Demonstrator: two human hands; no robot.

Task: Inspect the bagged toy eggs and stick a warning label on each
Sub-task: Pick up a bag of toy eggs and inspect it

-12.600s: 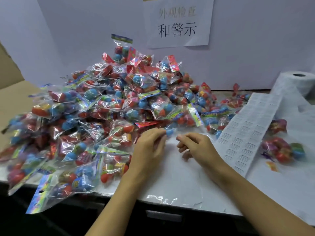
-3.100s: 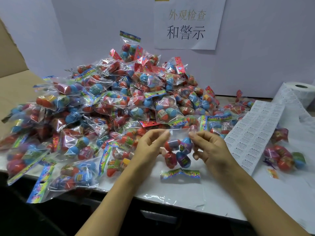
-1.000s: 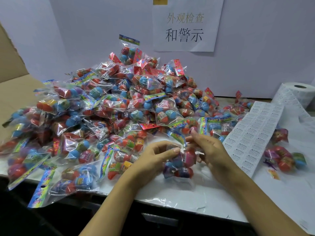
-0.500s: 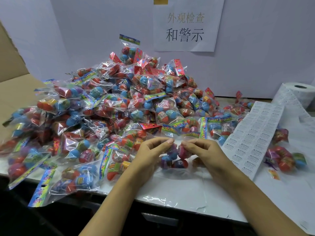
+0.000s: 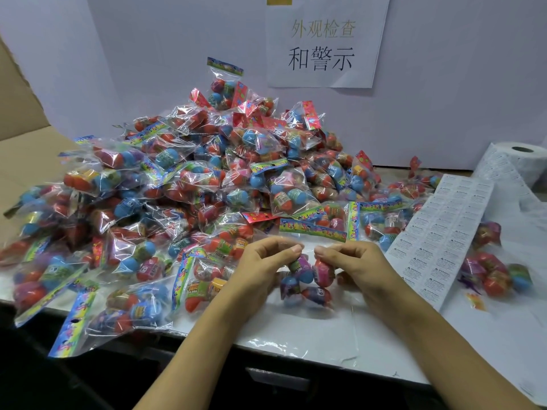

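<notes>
Bagged eggs (image 5: 306,276), flipped header-up since a second ago, hang pinched between left hand (image 5: 260,270) and right hand (image 5: 359,266). Inspection continues (label sheet (image 5: 441,238) untouched).

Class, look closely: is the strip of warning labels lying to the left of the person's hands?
No. The strip of warning labels lies right of both hands, beyond the right hand.

One head-worn view looks forward and down, close over the table (image 5: 310,335) toward the wall (image 5: 444,84).
</notes>
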